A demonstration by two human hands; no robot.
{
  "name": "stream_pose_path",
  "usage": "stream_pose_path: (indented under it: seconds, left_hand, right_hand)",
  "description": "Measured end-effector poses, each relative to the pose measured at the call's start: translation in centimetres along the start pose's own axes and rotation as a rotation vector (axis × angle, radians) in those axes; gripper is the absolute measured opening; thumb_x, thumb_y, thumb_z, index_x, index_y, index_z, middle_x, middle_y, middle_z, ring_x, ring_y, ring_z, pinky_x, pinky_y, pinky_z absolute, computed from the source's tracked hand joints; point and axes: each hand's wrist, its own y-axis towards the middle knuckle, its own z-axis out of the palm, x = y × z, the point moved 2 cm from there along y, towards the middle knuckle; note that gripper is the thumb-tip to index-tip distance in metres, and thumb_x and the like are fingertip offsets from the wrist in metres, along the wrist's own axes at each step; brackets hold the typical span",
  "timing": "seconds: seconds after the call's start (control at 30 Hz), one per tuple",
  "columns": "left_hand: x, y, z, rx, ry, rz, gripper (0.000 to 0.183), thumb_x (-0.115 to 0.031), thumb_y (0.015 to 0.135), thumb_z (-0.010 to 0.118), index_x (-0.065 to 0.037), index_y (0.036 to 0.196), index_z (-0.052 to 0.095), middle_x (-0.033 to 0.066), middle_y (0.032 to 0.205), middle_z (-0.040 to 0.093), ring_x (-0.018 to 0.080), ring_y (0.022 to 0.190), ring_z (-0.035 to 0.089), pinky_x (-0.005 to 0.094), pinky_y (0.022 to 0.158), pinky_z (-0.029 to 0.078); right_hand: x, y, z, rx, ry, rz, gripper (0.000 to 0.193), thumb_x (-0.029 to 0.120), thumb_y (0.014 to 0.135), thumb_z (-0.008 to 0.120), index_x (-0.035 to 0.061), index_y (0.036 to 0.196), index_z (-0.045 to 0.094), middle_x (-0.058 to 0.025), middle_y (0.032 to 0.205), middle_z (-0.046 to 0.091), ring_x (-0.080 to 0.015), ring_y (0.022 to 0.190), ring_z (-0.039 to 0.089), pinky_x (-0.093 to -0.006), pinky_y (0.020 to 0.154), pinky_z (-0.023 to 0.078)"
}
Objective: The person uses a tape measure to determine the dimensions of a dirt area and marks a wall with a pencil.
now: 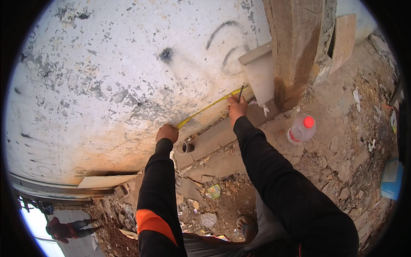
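A yellow tape measure (pixel 204 108) runs taut and slanting along the base of the peeling white wall (pixel 107 55). Its lower left end is gripped in my left hand (pixel 167 133), whose fingers are closed against the wall. At the tape's upper right end, my right hand (pixel 236 108) pinches a thin dark pencil or marker (pixel 240 93), its tip pointing up beside the tape. Whether the right fingers also press on the tape is hard to tell. Just below my left hand, a clear plastic cup (pixel 185 148) with dark contents is on the ledge (pixel 216 139).
A wooden post (pixel 295 51) rises right of the tape, beside a pale board (pixel 262 75). A clear bottle with a red cap (pixel 302 128) stands on the littered ground. A blue container (pixel 391 179) lies far right. Another person (pixel 70 229) is at the far lower left.
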Motion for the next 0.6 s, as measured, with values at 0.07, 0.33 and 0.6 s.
stream_pose_path:
  seconds: [0.07, 0.33, 0.6]
  left_hand:
    - [-0.2, -0.3, 0.2, 0.012, 0.011, -0.001, 0.034, -0.033, 0.084, 0.056, -0.005, 0.095, 0.072, 0.0218, 0.096, 0.069, 0.0387, 0.092, 0.065, 0.0465, 0.084, 0.051]
    - [-2.4, -0.8, 0.3, -0.016, -0.035, 0.066, 0.032, -0.033, 0.085, 0.057, -0.007, 0.093, 0.073, 0.0219, 0.091, 0.069, 0.0387, 0.089, 0.066, 0.0466, 0.082, 0.052]
    - [-9.7, -2.4, 0.8, -0.035, -0.099, 0.006, 0.034, -0.035, 0.085, 0.055, -0.011, 0.1, 0.072, 0.0199, 0.099, 0.069, 0.0381, 0.094, 0.066, 0.0473, 0.085, 0.051]
  right_hand:
    - [-0.1, 0.3, 0.0, 0.014, -0.004, -0.015, 0.011, 0.009, 0.087, 0.064, 0.006, 0.091, 0.054, -0.0015, 0.079, 0.054, -0.0122, 0.056, 0.051, -0.029, 0.051, 0.046]
    - [-1.0, 0.9, 0.6, -0.032, 0.018, -0.063, 0.013, 0.011, 0.09, 0.064, 0.0075, 0.084, 0.053, 0.001, 0.072, 0.053, -0.0101, 0.054, 0.049, -0.0263, 0.048, 0.043]
    - [-0.7, 0.5, 0.7, -0.04, 0.016, -0.052, 0.013, 0.013, 0.092, 0.062, 0.0075, 0.085, 0.053, 0.0005, 0.073, 0.057, -0.0093, 0.054, 0.049, -0.0262, 0.048, 0.042]
